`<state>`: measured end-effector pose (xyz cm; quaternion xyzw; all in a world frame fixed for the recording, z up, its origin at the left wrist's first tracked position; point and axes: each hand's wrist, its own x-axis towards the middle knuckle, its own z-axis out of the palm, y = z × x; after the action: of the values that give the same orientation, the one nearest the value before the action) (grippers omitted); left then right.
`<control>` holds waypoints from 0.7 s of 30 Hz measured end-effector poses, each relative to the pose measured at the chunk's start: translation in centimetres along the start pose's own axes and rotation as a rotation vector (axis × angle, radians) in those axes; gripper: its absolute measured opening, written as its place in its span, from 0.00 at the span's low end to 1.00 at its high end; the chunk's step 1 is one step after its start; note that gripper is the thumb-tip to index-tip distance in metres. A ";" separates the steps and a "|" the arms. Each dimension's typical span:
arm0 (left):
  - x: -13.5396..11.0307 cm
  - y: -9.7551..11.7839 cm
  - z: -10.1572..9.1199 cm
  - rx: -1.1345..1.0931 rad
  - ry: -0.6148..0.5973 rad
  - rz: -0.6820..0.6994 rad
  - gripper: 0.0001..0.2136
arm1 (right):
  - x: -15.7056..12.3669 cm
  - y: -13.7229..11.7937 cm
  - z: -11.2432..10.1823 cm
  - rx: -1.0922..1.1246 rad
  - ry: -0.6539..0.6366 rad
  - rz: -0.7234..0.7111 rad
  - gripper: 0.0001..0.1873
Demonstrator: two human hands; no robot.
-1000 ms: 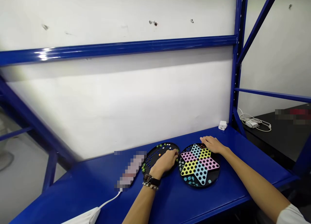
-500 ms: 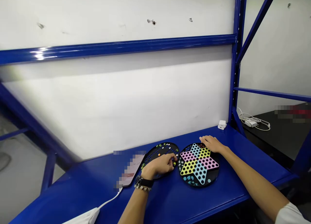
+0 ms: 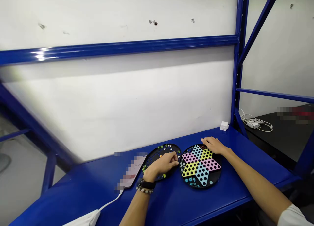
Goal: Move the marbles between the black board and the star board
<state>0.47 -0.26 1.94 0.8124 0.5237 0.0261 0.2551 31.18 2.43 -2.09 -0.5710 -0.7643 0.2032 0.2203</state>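
Two round black game boards lie side by side on a blue shelf (image 3: 171, 203). The right board (image 3: 200, 167) has a star of pink, yellow and light-blue fields full of holes. The left board (image 3: 159, 154) is dark with small coloured marbles near its rim. My left hand (image 3: 164, 164), a watch on its wrist, rests on the left board with fingers curled over marbles at its right edge. My right hand (image 3: 214, 145) lies flat, fingers stretched out, on the far edge of the star board.
A phone (image 3: 132, 172) with a white cable (image 3: 108, 204) lies left of the boards. A small white charger (image 3: 224, 126) sits by the blue upright (image 3: 237, 75). A white wall stands behind. A black table with white cables (image 3: 257, 124) is at the right.
My left hand slid back towards me and left, then crept slightly forward over the left board's right edge. My right hand has stayed still on the star board.
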 end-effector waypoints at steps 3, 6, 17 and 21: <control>0.0 2.8 0.6 -0.038 0.153 0.141 0.13 | 0.0 0.0 0.0 -0.006 -0.001 -0.005 0.31; -0.1 6.6 2.6 -0.053 0.132 0.262 0.14 | 0.1 0.1 0.1 -0.021 -0.001 -0.004 0.31; -1.0 12.1 8.0 0.097 0.099 0.542 0.08 | 0.2 0.2 0.4 -0.042 0.010 -0.003 0.30; -1.3 12.6 8.6 0.073 0.090 0.627 0.10 | 0.2 0.2 0.3 -0.033 0.008 -0.005 0.29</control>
<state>13.11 -8.81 0.31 0.9408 0.2592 0.1206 0.1821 31.18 2.62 -2.42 -0.5734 -0.7681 0.1879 0.2142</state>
